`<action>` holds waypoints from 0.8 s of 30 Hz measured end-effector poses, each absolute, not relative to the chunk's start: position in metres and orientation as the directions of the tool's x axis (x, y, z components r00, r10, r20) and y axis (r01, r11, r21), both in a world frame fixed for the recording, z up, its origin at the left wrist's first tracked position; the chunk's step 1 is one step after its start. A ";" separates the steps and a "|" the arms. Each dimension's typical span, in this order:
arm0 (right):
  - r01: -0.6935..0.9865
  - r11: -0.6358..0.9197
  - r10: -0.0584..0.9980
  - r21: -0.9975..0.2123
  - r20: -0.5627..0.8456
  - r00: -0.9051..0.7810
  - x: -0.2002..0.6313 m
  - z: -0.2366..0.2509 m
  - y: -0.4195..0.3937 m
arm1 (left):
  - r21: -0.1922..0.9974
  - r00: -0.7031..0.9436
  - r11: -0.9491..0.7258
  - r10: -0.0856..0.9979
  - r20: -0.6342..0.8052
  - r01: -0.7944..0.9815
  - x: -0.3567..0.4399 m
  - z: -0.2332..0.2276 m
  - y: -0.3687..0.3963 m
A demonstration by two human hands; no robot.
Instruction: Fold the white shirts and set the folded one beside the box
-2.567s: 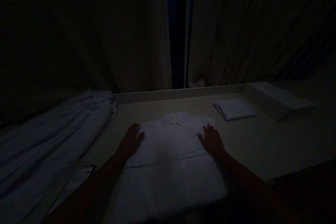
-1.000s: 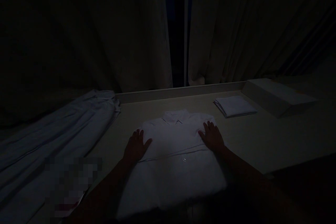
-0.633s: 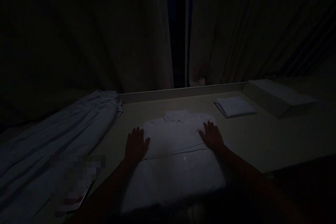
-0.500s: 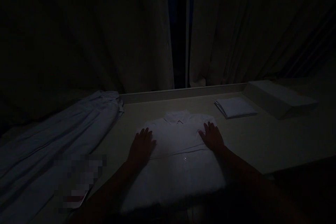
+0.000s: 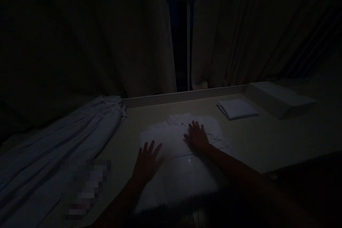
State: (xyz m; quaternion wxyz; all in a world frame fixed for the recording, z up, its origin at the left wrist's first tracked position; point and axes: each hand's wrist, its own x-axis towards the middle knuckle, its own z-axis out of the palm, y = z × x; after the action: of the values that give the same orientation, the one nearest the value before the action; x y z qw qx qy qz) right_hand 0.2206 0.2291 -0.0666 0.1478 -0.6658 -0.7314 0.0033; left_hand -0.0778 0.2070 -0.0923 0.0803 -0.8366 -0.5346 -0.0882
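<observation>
A white collared shirt (image 5: 173, 171) lies spread on the pale table (image 5: 253, 142), its collar pointing away from me and its lower end at the near edge. Creases cross its middle. My left hand (image 5: 147, 160) is over the shirt's left side, fingers spread. On the upper right part of the chest, just below the collar, my right hand (image 5: 197, 137) rests with its fingers apart. Neither hand grips the cloth. The room is very dark, so how firmly the palms press cannot be seen.
Rumpled white cloth (image 5: 80, 131) covers the table's left side, with a blurred-out item (image 5: 88, 188) beside it. A folded white cloth (image 5: 237, 109) lies at the back right, near a pale box (image 5: 278, 96). Curtains (image 5: 144, 42) hang behind the raised back edge.
My right hand has moved left from the shirt's right shoulder onto the chest. My left hand has shifted slightly toward me and right, its fingers spreading wider. The view has shifted a little.
</observation>
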 end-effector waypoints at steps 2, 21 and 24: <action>0.913 0.316 0.944 -0.260 0.181 -0.275 0.165 -0.065 0.227 | -0.042 0.412 -0.414 0.880 0.238 0.909 -0.079 -0.094 0.208; 0.975 0.088 0.970 -0.206 0.238 -0.037 0.320 -0.103 0.196 | -0.023 0.412 -0.417 0.884 0.221 0.909 -0.080 -0.097 0.211; 0.881 -0.005 0.861 -0.472 0.447 0.244 0.333 -0.105 0.188 | -0.029 0.420 -0.424 0.882 0.213 0.905 -0.081 -0.096 0.211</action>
State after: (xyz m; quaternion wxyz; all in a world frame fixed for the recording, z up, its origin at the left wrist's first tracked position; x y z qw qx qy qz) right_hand 0.3332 0.1884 -0.1051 0.3461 -0.7087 -0.6146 -0.0149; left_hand -0.0805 0.2111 -0.0959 0.0696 -0.8398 -0.5321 -0.0830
